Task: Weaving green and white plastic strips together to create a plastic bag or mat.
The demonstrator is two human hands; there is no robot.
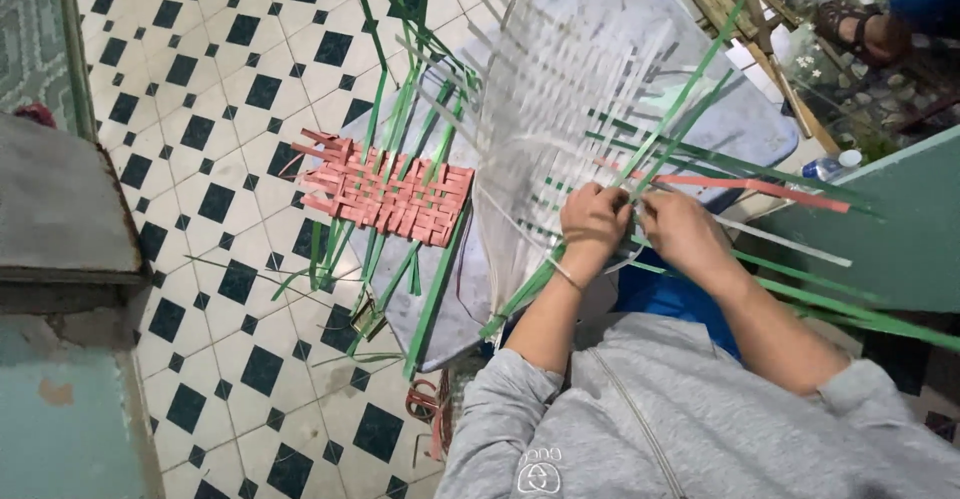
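A half-woven mat of pale translucent strips (pixel 560 109) stands curved upward in front of me, with green strips (pixel 700 154) and one red strip (pixel 770 189) sticking out to the right. My left hand (pixel 592 217) pinches strips at the mat's lower edge. My right hand (pixel 675 229) sits right beside it, fingers closed on strips at the same spot. A thin band circles my left wrist. I wear a grey zip sweatshirt.
A small woven pink square (pixel 385 194) with green strips (pixel 385 109) through it lies on a grey board (pixel 440 299) to the left. The floor is white tile with black diamonds (pixel 220 109). A concrete step (pixel 60 209) is at far left. Another person's sandalled foot (pixel 860 29) shows at top right, near a plastic bottle (pixel 830 166).
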